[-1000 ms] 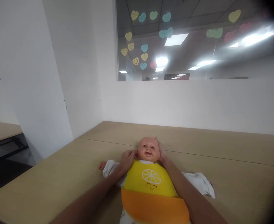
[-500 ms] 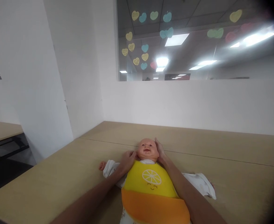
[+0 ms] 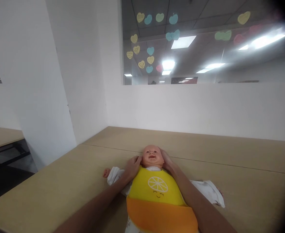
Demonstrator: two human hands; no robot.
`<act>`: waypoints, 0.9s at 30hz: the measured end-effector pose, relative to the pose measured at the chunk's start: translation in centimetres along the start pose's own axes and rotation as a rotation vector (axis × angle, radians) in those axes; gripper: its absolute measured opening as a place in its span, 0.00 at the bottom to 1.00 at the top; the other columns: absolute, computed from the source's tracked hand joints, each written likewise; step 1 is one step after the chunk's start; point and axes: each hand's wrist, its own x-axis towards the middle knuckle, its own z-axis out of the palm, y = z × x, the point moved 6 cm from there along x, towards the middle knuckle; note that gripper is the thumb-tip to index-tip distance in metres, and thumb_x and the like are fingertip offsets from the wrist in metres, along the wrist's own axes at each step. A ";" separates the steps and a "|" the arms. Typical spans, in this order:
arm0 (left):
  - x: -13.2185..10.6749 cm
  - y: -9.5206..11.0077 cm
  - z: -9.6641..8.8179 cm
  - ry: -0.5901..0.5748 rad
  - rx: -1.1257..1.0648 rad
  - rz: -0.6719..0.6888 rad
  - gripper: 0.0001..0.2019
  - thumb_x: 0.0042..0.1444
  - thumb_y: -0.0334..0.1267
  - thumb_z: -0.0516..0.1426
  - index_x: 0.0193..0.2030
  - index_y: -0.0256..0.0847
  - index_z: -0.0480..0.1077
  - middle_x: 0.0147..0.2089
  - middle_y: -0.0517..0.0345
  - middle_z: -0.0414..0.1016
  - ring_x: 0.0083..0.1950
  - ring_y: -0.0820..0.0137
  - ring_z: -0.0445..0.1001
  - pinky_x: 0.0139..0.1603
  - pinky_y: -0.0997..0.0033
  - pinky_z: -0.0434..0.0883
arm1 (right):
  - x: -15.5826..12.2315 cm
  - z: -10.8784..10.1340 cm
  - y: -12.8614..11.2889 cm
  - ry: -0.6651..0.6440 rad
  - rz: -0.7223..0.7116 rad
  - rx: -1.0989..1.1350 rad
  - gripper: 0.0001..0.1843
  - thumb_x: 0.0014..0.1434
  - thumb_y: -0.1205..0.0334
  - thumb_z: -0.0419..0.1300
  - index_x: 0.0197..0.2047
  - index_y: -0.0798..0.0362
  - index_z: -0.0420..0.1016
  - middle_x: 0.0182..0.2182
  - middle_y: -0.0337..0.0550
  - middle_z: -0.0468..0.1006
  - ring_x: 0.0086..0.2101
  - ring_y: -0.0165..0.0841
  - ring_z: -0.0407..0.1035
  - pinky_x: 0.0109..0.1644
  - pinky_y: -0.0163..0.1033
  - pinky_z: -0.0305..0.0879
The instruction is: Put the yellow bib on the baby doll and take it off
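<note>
A baby doll (image 3: 153, 155) lies face up on the table, its head away from me and its white-sleeved arms spread. It wears a yellow bib (image 3: 144, 184) with a white citrus slice and an orange pocket at the bottom. On the left of the doll's neck, my left hand (image 3: 133, 165) is closed by the bib's top edge, its fingertips hidden. My right hand (image 3: 168, 161) curls round the other side of the head and neck. Its fingers go out of sight behind the head, so what they hold is hidden.
The wooden table (image 3: 84, 181) has a seam across it and meets a white wall (image 3: 193, 110) at the back. Heart-shaped notes dot a window (image 3: 193, 58) above. Another table (image 3: 4, 136) stands at far left, beyond a white pillar (image 3: 35, 81).
The right hand's fingers have slipped lower and further behind the doll's head. The head has shifted very slightly left. My left hand stays at the neck.
</note>
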 end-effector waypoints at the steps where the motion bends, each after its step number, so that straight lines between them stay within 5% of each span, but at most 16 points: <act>1: 0.0 0.0 0.0 -0.002 -0.004 0.005 0.20 0.62 0.52 0.44 0.30 0.41 0.67 0.36 0.53 0.77 0.42 0.64 0.73 0.45 0.66 0.64 | 0.2 -0.2 -0.1 0.010 -0.035 -0.013 0.23 0.72 0.53 0.54 0.49 0.65 0.79 0.48 0.58 0.82 0.44 0.43 0.80 0.58 0.48 0.77; 7: 0.3 -0.1 0.2 -0.010 -0.071 0.044 0.21 0.63 0.54 0.46 0.33 0.41 0.69 0.38 0.53 0.77 0.45 0.63 0.73 0.51 0.65 0.67 | 0.3 -1.1 -0.9 0.112 -0.172 -0.025 0.12 0.68 0.60 0.59 0.45 0.60 0.79 0.47 0.55 0.83 0.43 0.40 0.80 0.57 0.46 0.77; 13: 0.6 -0.3 0.4 -0.025 -0.165 0.077 0.22 0.65 0.55 0.48 0.42 0.40 0.74 0.48 0.50 0.80 0.51 0.62 0.74 0.59 0.64 0.69 | -0.3 0.7 0.3 -0.103 0.062 0.049 0.36 0.70 0.38 0.53 0.58 0.66 0.74 0.55 0.62 0.79 0.51 0.46 0.78 0.64 0.52 0.73; 27: 0.8 -1.1 0.1 -0.024 -0.188 0.119 0.19 0.64 0.45 0.45 0.46 0.37 0.74 0.54 0.46 0.78 0.55 0.62 0.73 0.65 0.61 0.69 | -2.6 2.9 -0.4 -0.245 0.104 0.085 0.42 0.70 0.33 0.49 0.62 0.66 0.72 0.59 0.63 0.76 0.58 0.47 0.74 0.69 0.54 0.67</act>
